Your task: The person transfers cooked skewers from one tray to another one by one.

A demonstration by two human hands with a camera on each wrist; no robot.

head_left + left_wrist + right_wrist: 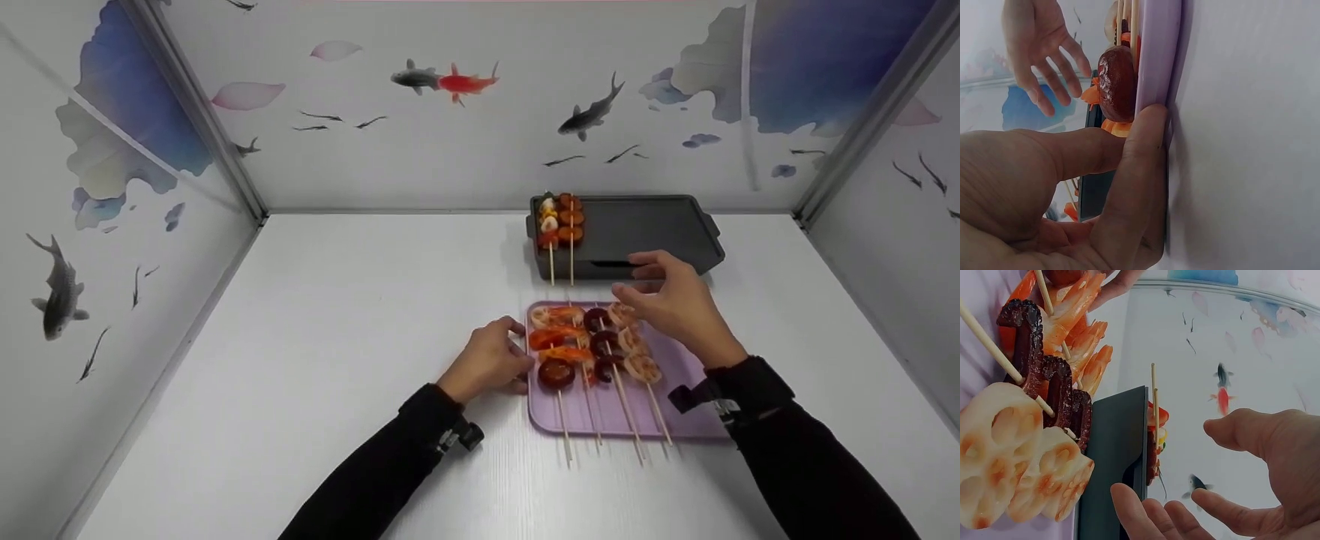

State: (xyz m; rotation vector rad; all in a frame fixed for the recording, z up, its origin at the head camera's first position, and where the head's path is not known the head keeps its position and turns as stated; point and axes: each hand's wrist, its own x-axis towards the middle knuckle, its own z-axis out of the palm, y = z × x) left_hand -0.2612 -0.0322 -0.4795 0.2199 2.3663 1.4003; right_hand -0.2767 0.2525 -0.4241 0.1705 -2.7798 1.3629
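Note:
My left hand (487,360) grips the left rim of a light purple tray (694,412). In the left wrist view its fingers (1135,163) meet that rim. Several skewers lie on the tray: orange shrimp (555,335), a glossy brown round piece (556,373), dark red tentacle-like pieces (606,345) and pale lotus root slices (643,367). Above the tray's far side hovers my right hand (679,307), fingers spread and holding nothing. The right wrist view shows it beside the lotus root (999,455), apart from it.
Behind the tray stands a dark grey grill plate (637,225). Two skewers lie along its left side, one of mixed vegetables (549,223), one of orange-brown rounds (571,217). White walls with painted fish enclose the white table (337,337).

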